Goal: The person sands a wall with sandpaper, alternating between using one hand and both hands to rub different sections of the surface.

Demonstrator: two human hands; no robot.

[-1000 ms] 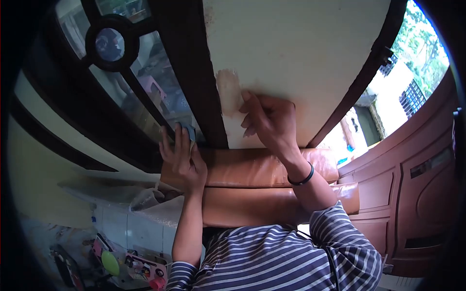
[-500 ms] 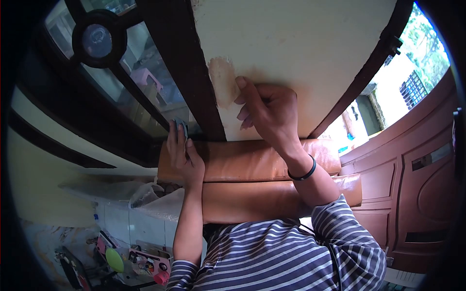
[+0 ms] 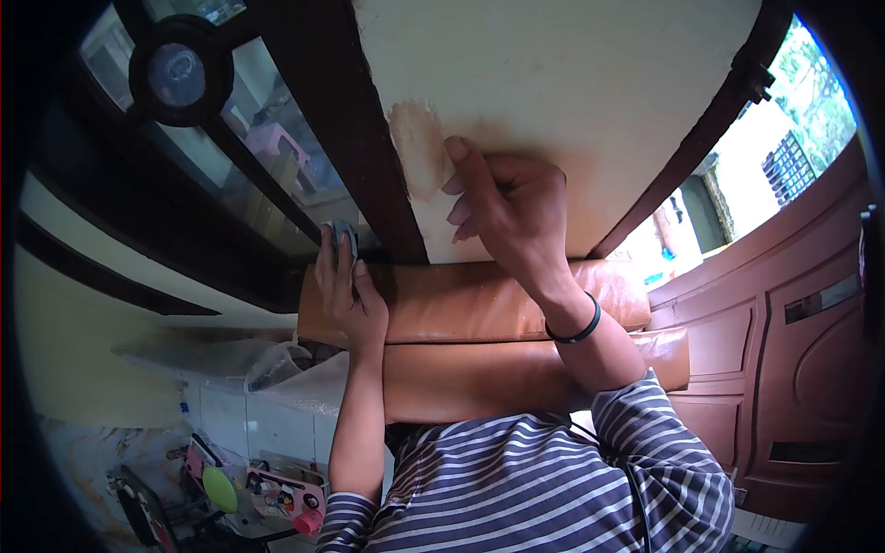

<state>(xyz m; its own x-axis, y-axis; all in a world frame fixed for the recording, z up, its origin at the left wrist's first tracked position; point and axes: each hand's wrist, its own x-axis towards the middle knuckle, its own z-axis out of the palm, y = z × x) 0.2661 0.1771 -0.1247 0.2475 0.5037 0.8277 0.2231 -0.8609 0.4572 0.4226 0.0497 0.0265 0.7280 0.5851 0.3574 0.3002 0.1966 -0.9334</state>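
My left hand [image 3: 352,300] holds a small grey-green pad [image 3: 343,236] between its fingers, close to the dark window frame [image 3: 323,120]. Higher and to the right, my right hand [image 3: 502,198] is at the cream wall [image 3: 572,74], its fingers bent and the thumb pointing up. Beside its thumb tip lies a worn brown patch [image 3: 419,147] on the wall. Whether the curled fingers hold anything is hidden. A dark band circles the right wrist.
Below the wall is a brown leather-like seat back [image 3: 461,300]. Clear plastic sheeting [image 3: 295,378] hangs at its left. A reddish-brown door [image 3: 719,350] stands at the right. Pink items and a green oval object [image 3: 219,489] are at the lower left.
The view has shifted slightly. Both hands keep nearly the same poses and places.
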